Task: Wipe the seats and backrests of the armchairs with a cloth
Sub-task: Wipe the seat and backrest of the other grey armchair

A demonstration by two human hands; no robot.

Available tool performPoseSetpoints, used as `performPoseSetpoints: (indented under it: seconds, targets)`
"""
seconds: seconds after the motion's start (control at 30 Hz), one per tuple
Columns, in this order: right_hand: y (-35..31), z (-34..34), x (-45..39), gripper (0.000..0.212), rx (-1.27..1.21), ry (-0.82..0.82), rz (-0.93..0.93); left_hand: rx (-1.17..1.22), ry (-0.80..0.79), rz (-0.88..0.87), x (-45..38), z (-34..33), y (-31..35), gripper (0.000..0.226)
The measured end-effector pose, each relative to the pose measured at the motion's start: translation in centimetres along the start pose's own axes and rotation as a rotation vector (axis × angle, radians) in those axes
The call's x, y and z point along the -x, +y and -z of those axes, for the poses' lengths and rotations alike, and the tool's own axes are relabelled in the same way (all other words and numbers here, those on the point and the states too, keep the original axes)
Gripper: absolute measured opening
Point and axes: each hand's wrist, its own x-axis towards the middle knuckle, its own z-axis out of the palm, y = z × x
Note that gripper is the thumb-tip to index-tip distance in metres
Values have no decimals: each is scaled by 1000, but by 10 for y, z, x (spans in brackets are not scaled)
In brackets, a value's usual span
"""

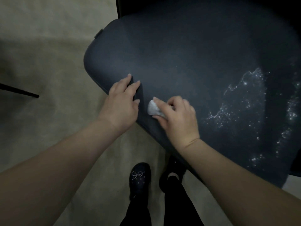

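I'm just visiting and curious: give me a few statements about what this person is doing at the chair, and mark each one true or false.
1. The right hand holds a white cloth against the dark seat. True.
2. The left hand also grips a cloth. False: it holds nothing and rests with straight fingers on the seat near its edge.
3. Glittery specks show on the right part of the upholstery. True.
4. The person is barefoot. False: a dark shoe with a sparkly bow is on the visible foot.
5. The cloth lies on the floor. False: it is on the seat, under the right hand.
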Motion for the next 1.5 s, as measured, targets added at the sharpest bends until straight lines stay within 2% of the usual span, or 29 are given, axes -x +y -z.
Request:
performPoseSetpoints:
  seconds: [0.13, 0.23, 0.3, 0.4, 0.47, 0.63, 0.73, 0.8, 0.87, 0.93, 1.1, 1.2, 1.23, 1.3, 1.4, 1.5]
  targets:
    - [52, 25, 11, 43, 41, 109, -149, 9, -1, -2, 4, -3, -1, 57]
    - [48, 29, 16, 42, -12, 188, -244, 38, 15, 14, 7, -5, 2, 56]
    - [21, 17, 13, 42, -40, 190, -178, 37, 14, 13, 10, -6, 5, 56]
    - [-18, -8, 16, 43, -36, 81, -26, 8, 4, -6, 14, -8, 7, 57]
    - [-15, -10, 18, 44, 8, 64, -10, -6, 0, -16, 16, -7, 6, 57]
    - [43, 19, 31, 42, 70, 169, -217, -20, -13, -22, 16, -5, 5, 56]
    - [46, 23, 33, 44, 33, 228, -357, -18, -4, -45, 15, -2, 7, 56]
    - [24, 14, 32, 44, -12, 242, -303, -26, 6, -66, 14, -2, 10, 56]
    - [2, 4, 37, 43, -26, 170, -145, -30, 3, -90, 15, -3, 14, 57]
    - [4, 4, 42, 41, -1, 106, -84, -46, -24, -119, 16, -6, 20, 58]
    - [75, 40, 49, 43, 95, 200, -351, -57, -56, -147, 16, -11, 33, 59]
    - [87, 51, 49, 43, 73, 256, -498, -45, -47, -146, 13, -10, 43, 58]
    - [82, 50, 46, 43, 50, 276, -501, -40, -48, -148, 13, -10, 47, 58]
    - [66, 46, 39, 44, 17, 267, -384, -37, -62, -160, 11, -12, 57, 59]
    - [59, 40, 35, 44, -3, 114, -142, -55, -87, -182, 7, -18, 70, 61]
    - [96, 51, 35, 42, 17, 96, -138, -76, -78, -165, 0, -23, 77, 64]
